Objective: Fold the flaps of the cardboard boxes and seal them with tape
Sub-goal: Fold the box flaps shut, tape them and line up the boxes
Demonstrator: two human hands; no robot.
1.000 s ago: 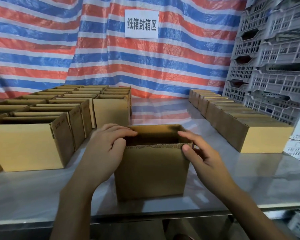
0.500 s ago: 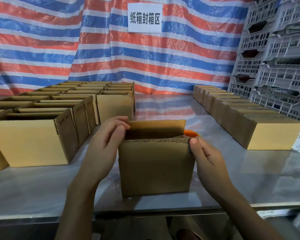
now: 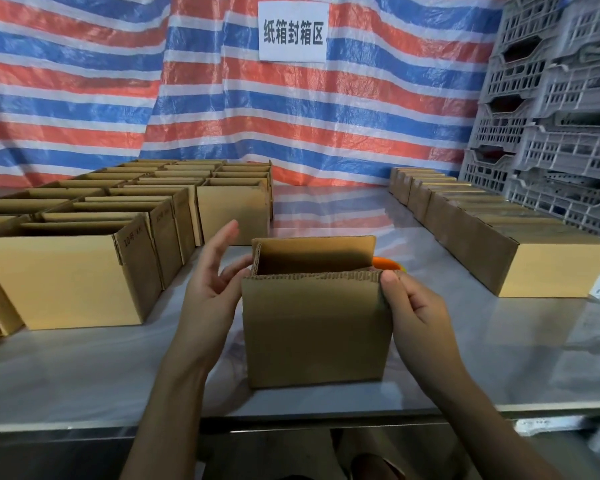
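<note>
At the near edge of the steel table [image 3: 499, 358], the centre box [image 3: 312, 327] stands upright and looks to rest on the surface. Top not closed: near flap [image 3: 309, 289] and far flap [image 3: 316, 249] both stand up, and the interior is open to view.

Right hand [image 3: 413, 313]: thumb pressed on the right end of the near flap's top edge, fingers curled round the right side, so a firm pinch on the box.

Left hand [image 3: 208, 289]: spread open just beside the box's left side, long fingers straight and pointing up, holding nothing. Whether the lower fingers touch the cardboard I cannot tell.

Orange object [image 3: 388, 263] shows just behind the box's right corner, mostly hidden; possibly the tape tool, unconfirmed.

Progress, judged: this box sits at the flap-folding step, no flap down, no tape on it.

Left of the hands, a block of open boxes [image 3: 66, 271], flaps up, awaits work. To the right, a row of closed boxes [image 3: 551, 268]; tape on them is not discernible. Much remains.
</note>
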